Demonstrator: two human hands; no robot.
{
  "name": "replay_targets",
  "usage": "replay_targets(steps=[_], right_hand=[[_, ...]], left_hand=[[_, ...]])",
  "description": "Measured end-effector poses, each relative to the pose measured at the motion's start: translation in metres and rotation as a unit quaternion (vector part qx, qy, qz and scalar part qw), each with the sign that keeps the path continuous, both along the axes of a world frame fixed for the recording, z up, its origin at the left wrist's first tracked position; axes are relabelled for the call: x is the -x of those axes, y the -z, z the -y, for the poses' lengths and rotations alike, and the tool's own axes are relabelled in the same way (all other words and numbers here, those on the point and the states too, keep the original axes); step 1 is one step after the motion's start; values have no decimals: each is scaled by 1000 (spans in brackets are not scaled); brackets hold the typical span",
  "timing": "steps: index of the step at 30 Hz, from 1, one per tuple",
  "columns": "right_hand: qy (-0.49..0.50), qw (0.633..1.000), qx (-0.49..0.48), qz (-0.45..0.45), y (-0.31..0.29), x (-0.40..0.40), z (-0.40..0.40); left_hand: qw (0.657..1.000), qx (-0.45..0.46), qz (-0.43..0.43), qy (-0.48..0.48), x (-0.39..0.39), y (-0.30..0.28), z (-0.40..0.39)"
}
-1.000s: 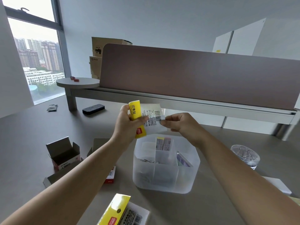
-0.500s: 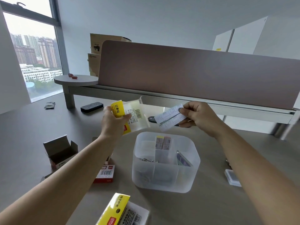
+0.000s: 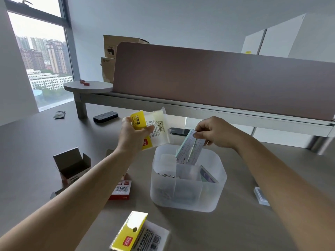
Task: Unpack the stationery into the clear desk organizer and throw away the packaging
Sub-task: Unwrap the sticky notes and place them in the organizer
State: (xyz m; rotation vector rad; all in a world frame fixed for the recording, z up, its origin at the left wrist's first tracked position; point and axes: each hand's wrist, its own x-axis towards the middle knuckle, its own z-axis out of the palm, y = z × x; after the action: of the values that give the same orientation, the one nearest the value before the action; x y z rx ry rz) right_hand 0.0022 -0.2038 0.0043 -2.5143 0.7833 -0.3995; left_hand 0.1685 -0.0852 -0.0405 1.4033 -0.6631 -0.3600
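- Now we work with both hands above the clear organizer [image 3: 188, 180], which stands on the grey desk [image 3: 36, 160] just in front of us.
- Our right hand [image 3: 215, 132] pinches the top end of a small pad of sticky notes [image 3: 189, 149] between thumb and curled fingers.
- That pad hangs from the fingers with its long axis running down and to the left, tilted rather than upright, and its lower end is already dipping past the rim into a back compartment of the organizer.
- So the slot lies straight below and slightly left of our right fingertips; we judge the coming move to be a short push down along the pad's own length, then letting go.
- Our right hand is plainly the nearer one to that compartment, and the left has no part in the drop.
- Our left hand [image 3: 134, 134] is curled round the yellow-and-clear wrapper [image 3: 152, 129], held up and off to the left of the organizer, apart from the pad.
- We take that wrapper to be empty packaging that has yet to be thrown away.
- Inside the organizer we can make out paper clips [image 3: 166, 175] in a left compartment and a flat item leaning in the right one.
- On the desk near us lie another yellow packet [image 3: 139, 234], an open cardboard box [image 3: 72, 165] and a red box [image 3: 121, 190].
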Motion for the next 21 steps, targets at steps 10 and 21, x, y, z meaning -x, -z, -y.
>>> replay_targets(steps=[10,21], right_hand=[[-5,995,73,-69,11,-10,-11],[39,990,119,63,36,18,-54]], left_hand=[[1000,-13,-13,23,-2,2,-6],[994,-85,12,63,17,10,-65]])
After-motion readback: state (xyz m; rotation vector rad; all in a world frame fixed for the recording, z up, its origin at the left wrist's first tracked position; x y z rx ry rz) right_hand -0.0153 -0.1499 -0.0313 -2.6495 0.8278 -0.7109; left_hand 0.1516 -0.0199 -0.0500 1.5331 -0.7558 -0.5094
